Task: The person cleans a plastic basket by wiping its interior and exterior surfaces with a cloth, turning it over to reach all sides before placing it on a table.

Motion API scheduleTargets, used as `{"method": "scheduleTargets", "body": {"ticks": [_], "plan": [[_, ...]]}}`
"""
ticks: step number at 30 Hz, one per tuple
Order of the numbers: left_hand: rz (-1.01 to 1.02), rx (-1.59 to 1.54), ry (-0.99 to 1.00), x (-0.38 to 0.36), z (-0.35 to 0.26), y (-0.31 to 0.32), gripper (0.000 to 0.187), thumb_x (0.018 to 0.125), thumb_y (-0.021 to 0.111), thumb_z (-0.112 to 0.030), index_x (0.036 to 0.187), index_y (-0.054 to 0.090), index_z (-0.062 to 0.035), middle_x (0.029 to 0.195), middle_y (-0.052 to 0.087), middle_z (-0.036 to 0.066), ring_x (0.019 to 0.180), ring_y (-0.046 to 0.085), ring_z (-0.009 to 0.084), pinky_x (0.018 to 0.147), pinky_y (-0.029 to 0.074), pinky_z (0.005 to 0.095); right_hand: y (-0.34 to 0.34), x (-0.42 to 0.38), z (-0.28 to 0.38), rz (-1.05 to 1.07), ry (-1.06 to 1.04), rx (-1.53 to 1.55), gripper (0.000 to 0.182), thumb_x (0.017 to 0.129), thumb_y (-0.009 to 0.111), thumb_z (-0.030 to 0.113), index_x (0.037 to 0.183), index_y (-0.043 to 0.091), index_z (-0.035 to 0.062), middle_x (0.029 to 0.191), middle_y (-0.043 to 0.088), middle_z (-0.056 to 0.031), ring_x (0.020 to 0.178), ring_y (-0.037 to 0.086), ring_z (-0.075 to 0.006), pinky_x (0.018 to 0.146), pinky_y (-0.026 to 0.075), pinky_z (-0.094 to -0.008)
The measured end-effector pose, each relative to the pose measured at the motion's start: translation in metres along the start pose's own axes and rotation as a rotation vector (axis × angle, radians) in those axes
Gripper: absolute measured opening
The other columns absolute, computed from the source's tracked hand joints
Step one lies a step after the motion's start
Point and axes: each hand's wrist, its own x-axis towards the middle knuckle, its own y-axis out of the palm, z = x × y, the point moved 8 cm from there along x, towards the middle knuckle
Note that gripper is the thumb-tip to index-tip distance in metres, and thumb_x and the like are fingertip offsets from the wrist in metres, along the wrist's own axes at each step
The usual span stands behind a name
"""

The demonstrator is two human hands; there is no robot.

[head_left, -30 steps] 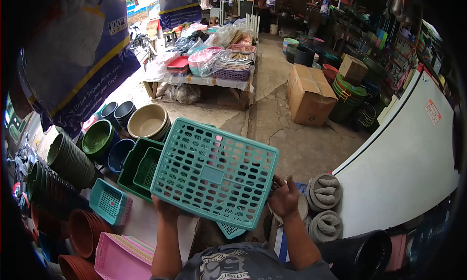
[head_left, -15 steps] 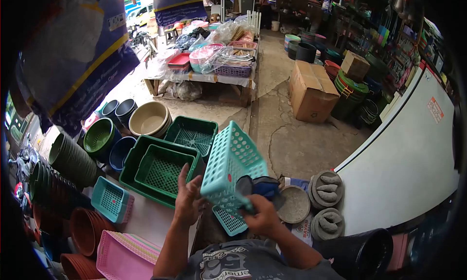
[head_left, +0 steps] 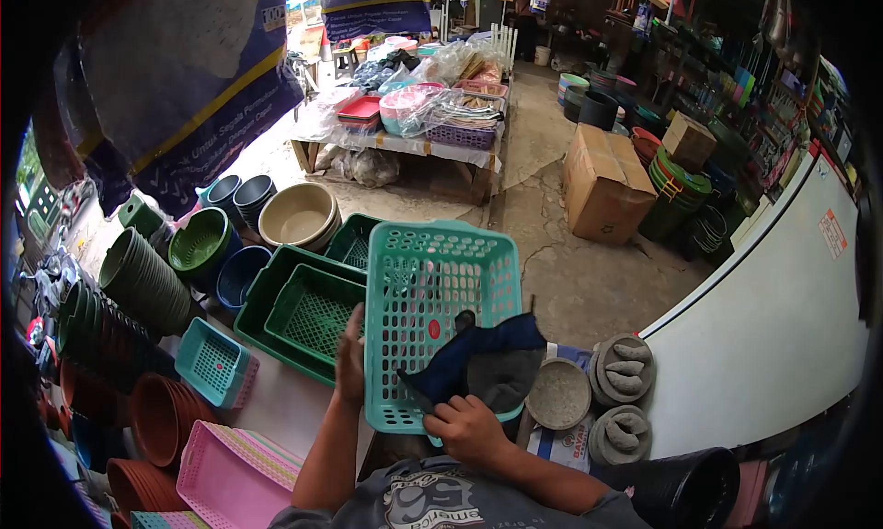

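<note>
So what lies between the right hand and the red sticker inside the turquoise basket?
Part of a blue and grey cloth, pinched by the right hand, lies below the red sticker in the turquoise basket, in the head view.

Teal basket [head_left: 444,253] with red sticker [head_left: 434,328], navy-and-grey cloth [head_left: 492,354], pink tray [head_left: 230,474], brown box [head_left: 609,187]

Teal basket [head_left: 421,294] partly hidden behind dark cloth [head_left: 492,359]

I read "Untuk Segala" on the blue banner [head_left: 198,87], "merica" on the grey shirt [head_left: 414,500] and "BAYA" on the sack [head_left: 563,446].
</note>
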Motion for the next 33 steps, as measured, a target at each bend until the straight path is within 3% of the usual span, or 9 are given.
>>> {"method": "scheduleTargets", "body": {"ticks": [3,5,8,13,15,19,25,29,33], "plan": [[0.014,0.369,-0.087,-0.006,0.001,0.001,0.088,0.071,0.068,-0.019,0.145,0.022,-0.0045,0.127,0.050,0.015,0.105,0.057,0.0237,0.087,0.048,0.0343,0.014,-0.005,-0.001,0.093,0.007,0.080,0.017,0.069,0.060,0.011,0.085,0.058,0.0119,0.077,0.051,-0.0030,0.074,0.052,-0.0211,0.065,0.041,-0.0345],[-0.076,0.329,-0.158,-0.008,0.011,-0.013,0.068,0.070,0.061,-0.013,0.133,0.037,-0.0029,0.106,0.059,0.012,0.088,0.062,0.0207,0.078,0.052,0.0334,0.013,-0.004,-0.005,0.175,-0.007,0.140,0.016,0.071,0.062,0.012,0.087,0.060,0.0106,0.078,0.053,-0.0041,0.076,0.054,-0.0223,0.067,0.042,-0.0349],[-0.053,0.190,-0.168,-0.011,0.035,-0.035,0.083,0.067,0.061,-0.006,0.143,0.028,-0.0043,0.121,0.055,0.012,0.101,0.058,0.0193,0.086,0.048,0.0323,-0.026,0.009,-0.033,0.120,0.207,0.887,0.029,0.072,0.077,0.014,0.097,0.065,0.0044,0.090,0.062,-0.0089,0.085,0.061,-0.0194,0.077,0.047,-0.0306],[-0.018,0.185,-0.075,-0.013,0.047,-0.036,0.083,0.073,0.067,-0.014,0.145,0.025,-0.0058,0.129,0.050,0.012,0.112,0.053,0.0206,0.093,0.044,0.0333,-0.119,0.000,-0.069,-0.931,0.487,1.446,0.033,0.080,0.057,-0.007,0.111,0.053,0.0016,0.102,0.060,-0.0086,0.093,0.059,-0.0133,0.084,0.047,-0.0271],[0.025,0.069,-0.055,-0.014,0.036,-0.016,0.088,0.076,0.071,-0.025,0.146,0.022,-0.0063,0.133,0.045,0.012,0.120,0.048,0.0231,0.100,0.039,0.0348,-0.112,0.002,-0.069,-0.863,0.498,1.107,0.040,0.080,0.061,-0.002,0.118,0.051,0.0009,0.108,0.057,-0.0103,0.101,0.056,-0.0158,0.089,0.046,-0.0307],[0.011,0.094,0.033,-0.013,0.032,-0.012,0.100,0.070,0.077,-0.040,0.146,0.023,-0.0057,0.135,0.044,0.013,0.124,0.044,0.0254,0.105,0.033,0.0352,0.015,0.018,-0.029,0.211,0.383,0.711,0.075,0.080,0.067,0.038,0.138,0.036,0.0016,0.121,0.051,-0.0226,0.115,0.049,-0.0330,0.101,0.035,-0.0405],[0.055,0.370,0.070,-0.036,-0.004,0.031,0.102,0.065,0.078,-0.028,0.146,0.022,-0.0023,0.135,0.043,0.014,0.121,0.046,0.0244,0.104,0.034,0.0372,0.041,0.001,-0.002,0.504,0.066,0.463,0.090,0.073,0.059,0.066,0.139,0.037,0.0083,0.121,0.052,-0.0229,0.115,0.047,-0.0384,0.103,0.030,-0.0445],[-0.028,0.146,0.114,-0.034,-0.008,0.007,0.099,0.063,0.073,-0.013,0.145,0.020,-0.0010,0.134,0.044,0.014,0.123,0.046,0.0265,0.103,0.037,0.0396,0.002,-0.019,-0.069,0.514,0.308,-0.194,0.075,0.071,0.067,0.053,0.129,0.046,0.0091,0.116,0.057,-0.0194,0.117,0.047,-0.0372,0.102,0.033,-0.0467],[-0.017,0.192,0.210,-0.026,-0.009,0.016,0.099,0.063,0.071,-0.011,0.146,0.019,-0.0016,0.135,0.042,0.014,0.123,0.046,0.0258,0.104,0.037,0.0394,0.040,-0.030,-0.070,0.764,0.467,-0.111,0.064,0.067,0.071,0.033,0.121,0.052,0.0055,0.118,0.056,-0.0182,0.116,0.046,-0.0390,0.100,0.034,-0.0465]]}}
